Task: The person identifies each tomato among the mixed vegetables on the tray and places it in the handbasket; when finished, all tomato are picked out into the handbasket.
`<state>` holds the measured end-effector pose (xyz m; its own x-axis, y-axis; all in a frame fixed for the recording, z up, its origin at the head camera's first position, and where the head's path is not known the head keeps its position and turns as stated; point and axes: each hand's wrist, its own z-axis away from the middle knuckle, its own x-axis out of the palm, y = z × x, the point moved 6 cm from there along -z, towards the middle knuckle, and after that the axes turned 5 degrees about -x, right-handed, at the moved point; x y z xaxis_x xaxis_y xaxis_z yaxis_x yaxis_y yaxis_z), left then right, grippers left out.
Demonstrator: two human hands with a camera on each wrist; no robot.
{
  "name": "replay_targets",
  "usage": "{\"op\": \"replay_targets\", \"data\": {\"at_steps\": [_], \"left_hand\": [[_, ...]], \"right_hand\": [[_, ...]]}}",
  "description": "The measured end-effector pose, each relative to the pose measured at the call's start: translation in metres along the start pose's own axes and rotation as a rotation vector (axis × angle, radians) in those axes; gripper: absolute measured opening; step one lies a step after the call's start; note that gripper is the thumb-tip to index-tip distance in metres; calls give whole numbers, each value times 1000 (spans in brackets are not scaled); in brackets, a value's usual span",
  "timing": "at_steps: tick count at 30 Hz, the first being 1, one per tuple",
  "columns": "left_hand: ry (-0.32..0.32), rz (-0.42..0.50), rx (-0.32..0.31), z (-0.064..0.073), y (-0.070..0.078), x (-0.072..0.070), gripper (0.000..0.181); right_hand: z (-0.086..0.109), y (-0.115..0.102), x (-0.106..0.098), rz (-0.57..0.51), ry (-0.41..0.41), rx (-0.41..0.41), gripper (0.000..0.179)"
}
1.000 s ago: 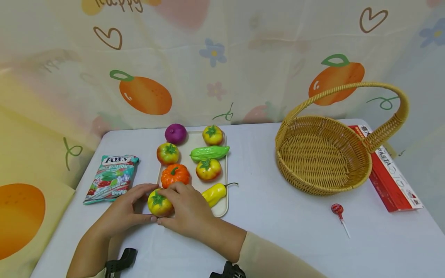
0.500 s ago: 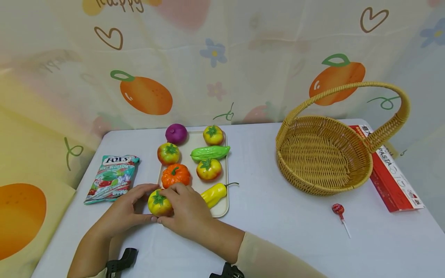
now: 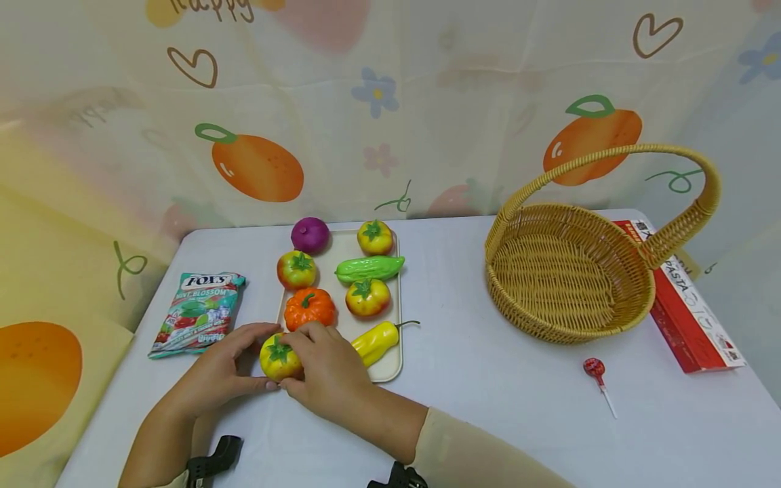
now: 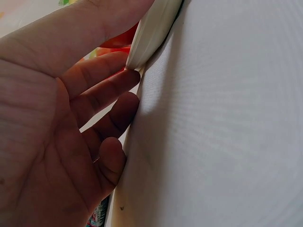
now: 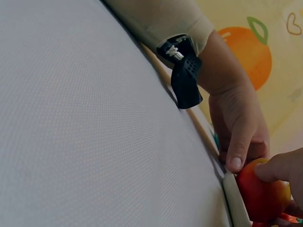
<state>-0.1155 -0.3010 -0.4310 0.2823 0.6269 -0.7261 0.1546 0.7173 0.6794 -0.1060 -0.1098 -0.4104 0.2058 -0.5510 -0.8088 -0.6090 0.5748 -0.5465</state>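
A yellow-and-red toy tomato (image 3: 277, 362) with a green star-shaped calyx sits at the near left corner of a cream tray (image 3: 387, 368). My right hand (image 3: 335, 373) grips it from the right; in the right wrist view the thumb presses on the tomato's (image 5: 259, 196) side. On the tray's left side is my left hand (image 3: 222, 373), its relaxed fingers spread around that corner. The left wrist view has the fingertips right at the tray's rim (image 4: 149, 38) and the thumb lying across it. Behind the tomato stands an orange toy pumpkin (image 3: 309, 308).
More toy produce lies on the tray: a yellow pepper (image 3: 375, 342), a green bitter melon (image 3: 369, 268), more tomatoes and a purple onion (image 3: 310, 235). Left stands a candy bag (image 3: 198, 315). Right are a wicker basket (image 3: 567, 271), a lollipop (image 3: 594, 369) and a red pasta box (image 3: 689, 325).
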Motion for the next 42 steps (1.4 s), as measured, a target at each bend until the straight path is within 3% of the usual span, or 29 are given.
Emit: {"op": "replay_targets", "data": {"at_steps": [17, 29, 42], "left_hand": [[6, 2, 2, -1, -3, 1, 80], [18, 29, 33, 0, -2, 2, 78], [12, -28, -26, 0, -4, 1, 82]], "right_hand": [[2, -1, -7, -34, 22, -22, 67], [7, 0, -25, -41, 106, -42, 73], [17, 10, -49, -83, 201, -18, 62]]}}
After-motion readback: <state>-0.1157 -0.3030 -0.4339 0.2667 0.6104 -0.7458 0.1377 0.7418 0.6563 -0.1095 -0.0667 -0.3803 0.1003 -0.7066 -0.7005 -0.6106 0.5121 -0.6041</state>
